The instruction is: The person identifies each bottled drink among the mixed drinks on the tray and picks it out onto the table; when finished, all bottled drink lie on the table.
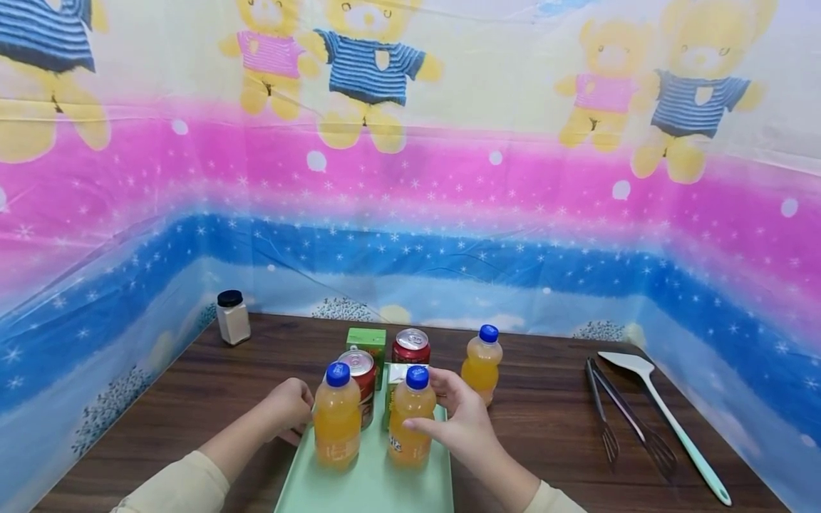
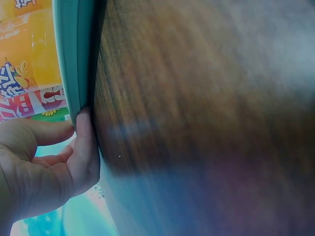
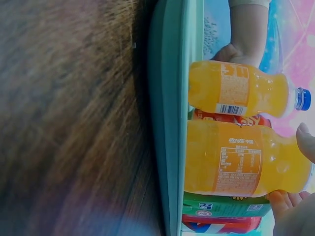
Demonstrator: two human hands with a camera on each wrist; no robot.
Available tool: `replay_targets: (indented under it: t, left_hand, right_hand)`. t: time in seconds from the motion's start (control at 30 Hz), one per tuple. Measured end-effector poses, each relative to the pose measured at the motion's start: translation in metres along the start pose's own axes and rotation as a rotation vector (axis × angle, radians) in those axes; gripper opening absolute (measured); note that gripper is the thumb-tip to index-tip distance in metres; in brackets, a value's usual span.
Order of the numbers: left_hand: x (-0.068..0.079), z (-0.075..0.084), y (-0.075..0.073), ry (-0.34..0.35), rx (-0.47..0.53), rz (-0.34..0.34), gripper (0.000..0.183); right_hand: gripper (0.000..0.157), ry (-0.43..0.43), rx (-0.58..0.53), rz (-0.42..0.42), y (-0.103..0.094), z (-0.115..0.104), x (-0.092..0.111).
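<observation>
A pale green tray point(image 1: 365, 493) on the table bears drinks. At its left side my left hand point(image 1: 290, 406) pinches the rim; the left wrist view shows the thumb and a finger on either side of the tray edge point(image 2: 74, 54). My right hand point(image 1: 467, 420) grips an orange soda bottle point(image 1: 410, 427) with a blue cap, thumb and fingers around its upper part. The bottle stands upright on the tray, right of a second orange soda bottle point(image 1: 336, 427). Behind them are a red can point(image 1: 365, 377), another red can point(image 1: 412, 348), a green carton point(image 1: 367, 340) and a partly hidden carton point(image 1: 396, 372).
Another orange soda bottle point(image 1: 482, 363) stands on the dark wooden table point(image 1: 532, 442), right of the tray. Tongs point(image 1: 618, 406) and a white-and-green spatula point(image 1: 673, 420) lie farther right. At the back left stands a black-lidded jar point(image 1: 234, 319). Printed cloth point(image 1: 449, 235) hangs behind the table.
</observation>
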State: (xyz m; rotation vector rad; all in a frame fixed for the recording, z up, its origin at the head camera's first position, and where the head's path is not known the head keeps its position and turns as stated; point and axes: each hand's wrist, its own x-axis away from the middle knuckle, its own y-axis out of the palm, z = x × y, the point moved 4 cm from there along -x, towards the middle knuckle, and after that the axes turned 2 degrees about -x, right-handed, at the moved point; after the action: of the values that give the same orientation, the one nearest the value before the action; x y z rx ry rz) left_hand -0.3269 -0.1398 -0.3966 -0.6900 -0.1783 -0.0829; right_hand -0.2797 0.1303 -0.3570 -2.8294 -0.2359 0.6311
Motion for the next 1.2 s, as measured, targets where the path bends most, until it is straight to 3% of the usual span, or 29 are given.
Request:
replay_targets:
  t: [0.4, 0.63, 1.2]
  left_hand:
    - [0.000, 0.002, 0.001, 0.010, 0.000, 0.005, 0.013]
    - [-0.001, 0.001, 0.001, 0.006, -0.002, -0.005, 0.013]
    - [0.000, 0.000, 0.001, 0.020, -0.001, -0.004, 0.012]
  right_hand:
    - [0.056, -0.050, -0.023, 0.024, -0.001, -0.003, 0.001]
    - [0.050, -0.022, -0.005, 0.017, 0.000, -0.032, 0.007]
    - [0.050, -0.101, -0.064, -0.002, -0.003, -0.036, 0.006]
